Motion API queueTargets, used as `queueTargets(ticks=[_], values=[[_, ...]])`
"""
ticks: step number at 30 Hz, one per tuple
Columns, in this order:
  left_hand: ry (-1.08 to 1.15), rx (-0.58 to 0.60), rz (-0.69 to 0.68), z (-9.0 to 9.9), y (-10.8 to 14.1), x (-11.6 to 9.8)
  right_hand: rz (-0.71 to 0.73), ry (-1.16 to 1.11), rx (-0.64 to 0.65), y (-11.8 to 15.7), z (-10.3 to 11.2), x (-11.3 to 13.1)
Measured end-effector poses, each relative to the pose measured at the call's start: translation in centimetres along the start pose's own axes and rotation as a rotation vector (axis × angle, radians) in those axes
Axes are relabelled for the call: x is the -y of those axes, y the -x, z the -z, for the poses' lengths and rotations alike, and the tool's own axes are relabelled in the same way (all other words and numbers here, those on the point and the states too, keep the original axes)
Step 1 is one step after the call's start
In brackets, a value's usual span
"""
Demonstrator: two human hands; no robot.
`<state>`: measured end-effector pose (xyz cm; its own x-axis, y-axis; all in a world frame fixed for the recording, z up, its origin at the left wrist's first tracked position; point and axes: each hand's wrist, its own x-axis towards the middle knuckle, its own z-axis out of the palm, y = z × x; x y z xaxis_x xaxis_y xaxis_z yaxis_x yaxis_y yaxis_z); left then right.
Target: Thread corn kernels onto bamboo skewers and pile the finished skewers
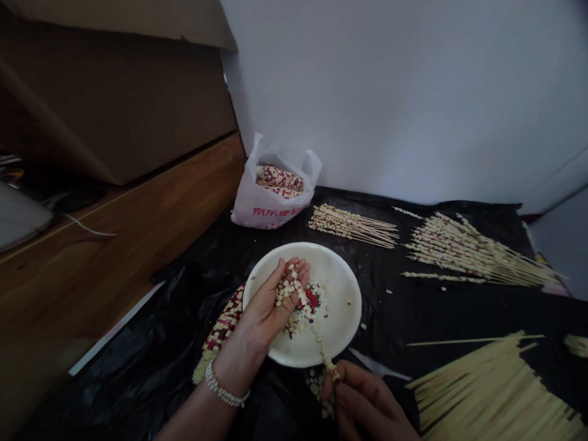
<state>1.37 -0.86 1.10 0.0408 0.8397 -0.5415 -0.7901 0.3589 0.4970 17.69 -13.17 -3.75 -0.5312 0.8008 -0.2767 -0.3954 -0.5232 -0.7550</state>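
Over the left side of a white bowl (341, 318), my left hand (271, 310) is cupped palm up around loose corn kernels (286, 291). My right hand (359, 403), at the bowl's near right edge, pinches a thin skewer threaded with kernels (320, 342). The skewer's far part reaches over the bowl toward my left palm. More kernels and a red printed pattern show on the bowl's bottom. A red and cream corn cob (225, 324) lies beside the bowl, partly behind my left wrist.
A white plastic bag (263, 203) of cobs stands behind the bowl. Kernel-threaded skewers lie in two piles (346, 223) (459, 249) at the back right. Bare sticks (500, 395) are heaped at the near right on black sheeting (387, 320). Cardboard boxes (148, 93) stand left.
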Motion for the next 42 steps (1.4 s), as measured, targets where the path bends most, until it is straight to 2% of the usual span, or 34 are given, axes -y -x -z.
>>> queueTargets(ticks=[4,11,16,23,30,42], values=[[-0.023,-0.012,0.015,0.1,0.1,0.1,0.011,-0.015,0.024,-0.2,0.1,-0.2],[-0.005,0.021,0.104,-0.6,0.8,0.2,-0.006,0.010,-0.059,-0.1,-0.1,0.2],[0.013,-0.055,0.121,-0.6,0.8,0.0,0.028,-0.026,-0.082,-0.2,-0.1,0.3],[-0.067,-0.002,0.053,-0.5,1.1,0.3,0.022,-0.045,-0.078,-0.3,-0.1,0.2],[-0.068,-0.013,-0.006,-0.6,0.9,0.3,0.005,-0.025,-0.078,-0.1,-0.2,0.2],[-0.022,-0.018,-0.174,-0.3,0.2,0.2,-0.002,-0.041,0.027,-0.1,0.0,0.2]])
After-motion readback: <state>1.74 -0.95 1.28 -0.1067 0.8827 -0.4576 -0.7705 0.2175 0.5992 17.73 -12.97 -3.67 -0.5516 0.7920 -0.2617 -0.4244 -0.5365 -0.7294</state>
